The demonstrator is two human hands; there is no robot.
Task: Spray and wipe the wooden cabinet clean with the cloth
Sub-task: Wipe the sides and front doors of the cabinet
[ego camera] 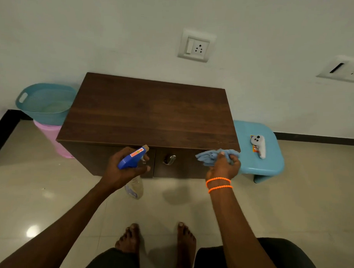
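The left hand grips the spray bottle by its blue trigger head, nozzle aimed at the wooden cabinet for spraying. The right hand clenches the bunched cloth near the cabinet's front right corner, ready to wipe. The cabinet top is bare.

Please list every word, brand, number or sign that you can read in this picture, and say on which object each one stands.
Nothing can be read for certain.
Spray bottle in the left hand: a red-orange sticker on the blue head, print too small to read.
Bottle body label: blurred.
Packet under the white object on the blue stool: red and orange letters, too blurred to read.
Wall socket: no text seen.
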